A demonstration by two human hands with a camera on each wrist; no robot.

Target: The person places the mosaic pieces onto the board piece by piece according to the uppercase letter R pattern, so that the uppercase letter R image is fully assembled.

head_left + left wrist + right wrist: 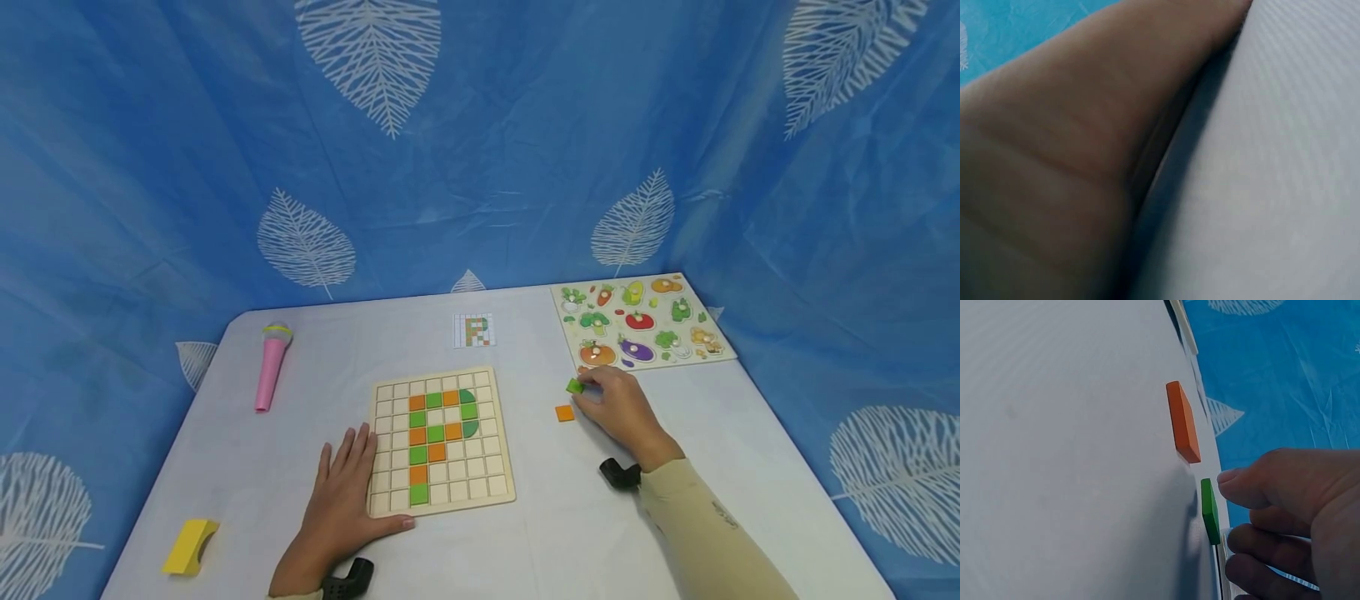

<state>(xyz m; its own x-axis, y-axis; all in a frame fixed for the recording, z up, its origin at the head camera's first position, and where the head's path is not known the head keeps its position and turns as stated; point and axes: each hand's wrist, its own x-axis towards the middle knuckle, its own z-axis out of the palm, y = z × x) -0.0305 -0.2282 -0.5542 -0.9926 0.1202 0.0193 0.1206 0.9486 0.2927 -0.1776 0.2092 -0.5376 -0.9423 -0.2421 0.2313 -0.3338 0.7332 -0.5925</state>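
My left hand [341, 492] lies with fingers spread along the left edge of a wooden grid board [472, 479], thumb by its lower edge. Green and orange tiles on the board form a P-like shape, with rounded dark green pieces at its right side. At a small green square tile [1210, 512] is my right hand [618, 408], its fingers bent around the tile's side. In the right wrist view a narrow gap shows between thumb and tile. An orange square tile [565, 413] lies flat just beside them. The left wrist view shows only blurred skin and cloth.
Behind the board lies a pattern card [474, 331] with a coloured letter R. A vegetable puzzle board [645, 321] sits at the back right. Far left are a pink toy microphone [272, 367] and a yellow arch block [191, 547]. Blue curtains border the white table.
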